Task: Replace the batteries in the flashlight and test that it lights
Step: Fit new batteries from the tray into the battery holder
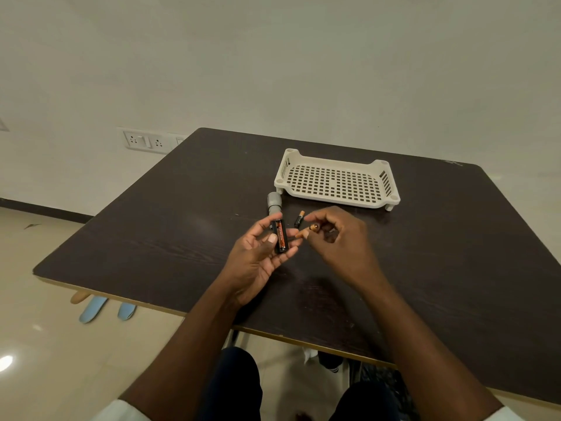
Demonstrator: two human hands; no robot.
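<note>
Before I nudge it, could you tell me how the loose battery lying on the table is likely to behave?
The loose battery is a small cylinder lying on its side, so it will probably roll. The dark table looks smooth, so it may also slide. The white tray behind it could stop it.

Dark wood-grain table (425, 238), cream perforated plastic tray (337, 199), glossy tiled floor (36, 344)
</note>
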